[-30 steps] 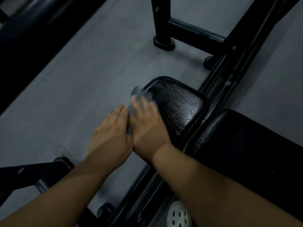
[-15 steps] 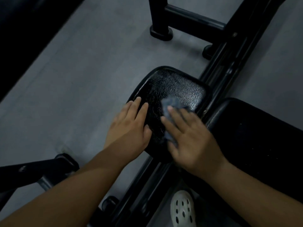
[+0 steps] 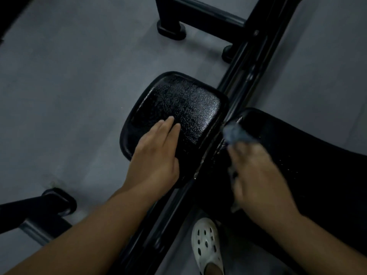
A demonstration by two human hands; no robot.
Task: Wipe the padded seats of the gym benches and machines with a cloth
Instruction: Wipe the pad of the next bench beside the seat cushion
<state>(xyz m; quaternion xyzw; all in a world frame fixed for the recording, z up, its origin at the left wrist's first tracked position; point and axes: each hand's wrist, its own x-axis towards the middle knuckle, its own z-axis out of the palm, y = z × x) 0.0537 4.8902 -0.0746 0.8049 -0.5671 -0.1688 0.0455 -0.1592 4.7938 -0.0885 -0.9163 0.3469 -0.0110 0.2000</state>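
Observation:
A small black padded seat (image 3: 184, 104), glossy and wet-looking, sits at the centre of the head view. My left hand (image 3: 155, 155) rests flat on its near left part, fingers straight and together. To its right, across the black frame rail (image 3: 244, 76), lies a larger black pad (image 3: 317, 155). My right hand (image 3: 258, 175), blurred by motion, presses a blue-grey cloth (image 3: 236, 133) at the near left edge of that larger pad. The cloth sticks out beyond its fingertips.
Grey gym floor (image 3: 79, 96) spreads to the left. A black upright with a rubber foot (image 3: 170, 30) stands at the top. Another black frame foot (image 3: 59, 201) lies at lower left. My white perforated shoe (image 3: 206, 245) is on the floor below the rail.
My right hand has swept the cloth rightward off the small seat, over the rail, to the larger pad's edge. My left hand has slid further onto the small seat.

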